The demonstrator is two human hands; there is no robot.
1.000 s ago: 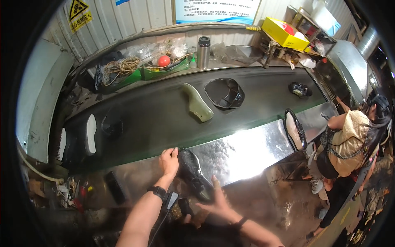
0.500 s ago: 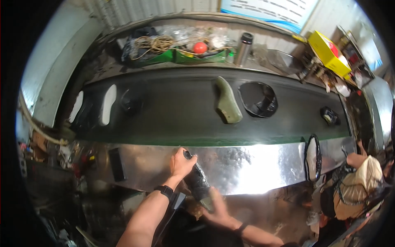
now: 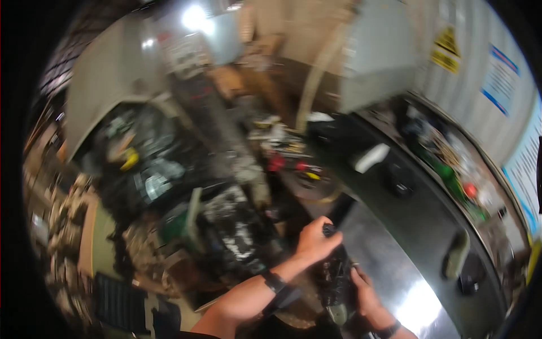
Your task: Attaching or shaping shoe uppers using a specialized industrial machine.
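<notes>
Between my hands is a black boot upper (image 3: 334, 274) fitted over a green shoe last, whose bare green end (image 3: 337, 313) sticks out at the bottom. My left hand (image 3: 317, 243) is closed around its top, with a dark knob showing by the thumb. Against its right side lies my right hand (image 3: 368, 294), fingers bent and partly hidden. The upper hangs by the edge of a shiny metal ledge (image 3: 375, 237). Beyond the ledge, on a dark belt (image 3: 423, 209), lie another green last (image 3: 456, 255), a black piece (image 3: 468, 282) and a white sole-shaped piece (image 3: 371, 158).
A dark flat object (image 3: 341, 209) lies at the ledge's left end. Left of it are small tools (image 3: 307, 176) and a cluttered machine (image 3: 226, 220). Green trays (image 3: 446, 172) with rope and a red ball stand behind the belt. A dark chair (image 3: 118, 302) is at lower left.
My view has swung left, so the belt now sits at the right and the cluttered machine shows. The upper stays in my left hand; my right hand has shifted up along its side.
</notes>
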